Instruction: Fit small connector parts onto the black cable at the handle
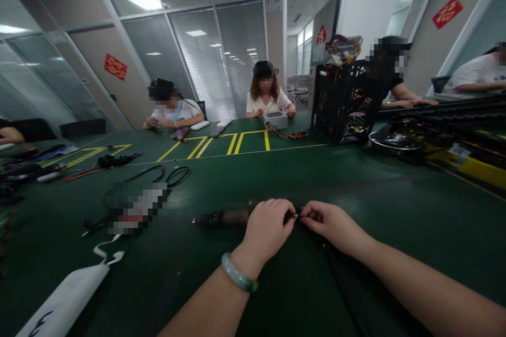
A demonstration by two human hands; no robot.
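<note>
My left hand (271, 224), with a jade-coloured bangle at the wrist, is closed around the rear part of a dark electric screwdriver (227, 218). The tool lies sideways low over the green table, its bit end pointing left. My right hand (326, 221) pinches a cable plug at the tool's tail end. A small shiny metal piece (295, 216) shows between the fingertips of both hands; I cannot tell whether the plug is fully seated. A black cable (342, 284) runs from below my right hand toward the table's near edge.
To the left lie a blurred-out device (140, 209) with black cable loops and a white power strip (65, 300). A black computer case (342, 97) stands at back right, beside a round metal dish (395, 142). Several people sit around the table (221, 174); one handles a grey box (275, 120).
</note>
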